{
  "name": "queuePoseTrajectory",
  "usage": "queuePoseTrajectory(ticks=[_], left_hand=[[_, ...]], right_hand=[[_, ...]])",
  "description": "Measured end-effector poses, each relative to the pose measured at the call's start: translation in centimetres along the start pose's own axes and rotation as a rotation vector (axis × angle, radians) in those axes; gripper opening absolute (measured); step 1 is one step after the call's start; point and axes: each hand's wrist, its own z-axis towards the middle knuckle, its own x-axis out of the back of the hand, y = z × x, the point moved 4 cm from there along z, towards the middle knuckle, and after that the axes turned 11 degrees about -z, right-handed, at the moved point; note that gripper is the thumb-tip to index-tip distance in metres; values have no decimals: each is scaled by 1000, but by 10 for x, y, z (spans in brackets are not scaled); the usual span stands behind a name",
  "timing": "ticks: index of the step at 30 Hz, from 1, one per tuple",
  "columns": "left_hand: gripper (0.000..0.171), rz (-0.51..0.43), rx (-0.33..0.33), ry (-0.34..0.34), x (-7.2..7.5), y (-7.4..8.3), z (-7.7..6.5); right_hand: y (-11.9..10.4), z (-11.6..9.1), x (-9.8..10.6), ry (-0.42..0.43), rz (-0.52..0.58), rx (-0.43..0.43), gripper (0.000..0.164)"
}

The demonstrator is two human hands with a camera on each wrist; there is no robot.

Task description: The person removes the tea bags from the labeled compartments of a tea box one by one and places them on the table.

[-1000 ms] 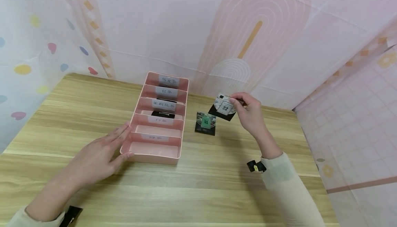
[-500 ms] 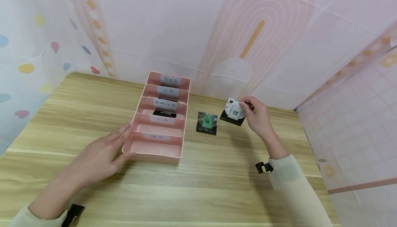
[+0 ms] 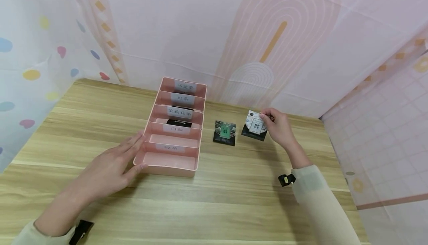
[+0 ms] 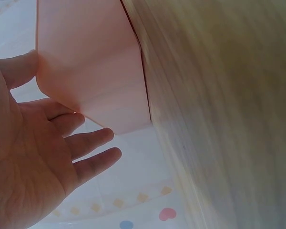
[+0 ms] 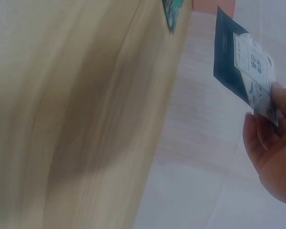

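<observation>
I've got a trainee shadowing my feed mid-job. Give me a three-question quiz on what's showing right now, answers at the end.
1. Which hand holds the white-labelled packet?
2. True or false: the green-labelled packet lies on the wooden table, outside the pink box.
3. Fill in the number: the pink box is divided into ___ compartments.

Key:
1. The right hand.
2. True.
3. Five.
</observation>
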Motion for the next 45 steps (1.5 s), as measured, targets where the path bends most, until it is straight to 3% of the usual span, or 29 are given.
queuePoseTrajectory(ticks=[13,27,45], left_hand=[[78,-14,13,-5,0,2,1],[73,-21,16,-11,0,4,4],[73,-20,22,-8,1,4,0]], right_hand=[[22,8,-15,-126,11,-46,14],[48,8,-39,-329,-4,-138,14],[57,11,-53,-354,-50,-157,15]])
